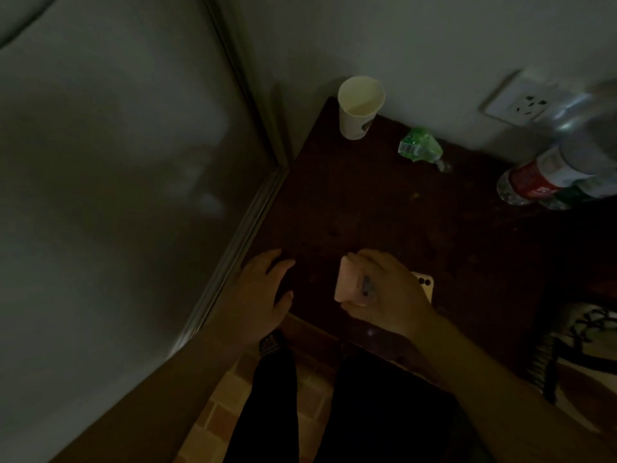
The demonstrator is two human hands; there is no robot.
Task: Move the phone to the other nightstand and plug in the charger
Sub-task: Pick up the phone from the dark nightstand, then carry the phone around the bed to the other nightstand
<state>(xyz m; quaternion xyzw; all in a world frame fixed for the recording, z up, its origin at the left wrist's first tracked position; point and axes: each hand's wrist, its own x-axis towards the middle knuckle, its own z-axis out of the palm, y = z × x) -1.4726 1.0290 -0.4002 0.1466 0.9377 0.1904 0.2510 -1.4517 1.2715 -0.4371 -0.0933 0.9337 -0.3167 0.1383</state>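
Note:
The room is dim. My right hand (384, 289) is wrapped around a pale pink phone (347, 284), holding it just above the near part of a dark wooden nightstand (367, 202); the phone's camera corner shows past my knuckles. My left hand (263, 289) rests with fingers spread on the nightstand's near left corner and holds nothing. A white wall socket (521, 101) sits on the wall behind the nightstand at the right. No charger or cable can be made out.
A white paper cup (359, 105) stands at the back left corner. A crumpled green wrapper (421, 147) lies behind centre. Plastic bottles (551, 175) crowd the right edge. A metal-framed glass panel (247, 182) bounds the left. Patterned bedding (581, 349) lies at the right.

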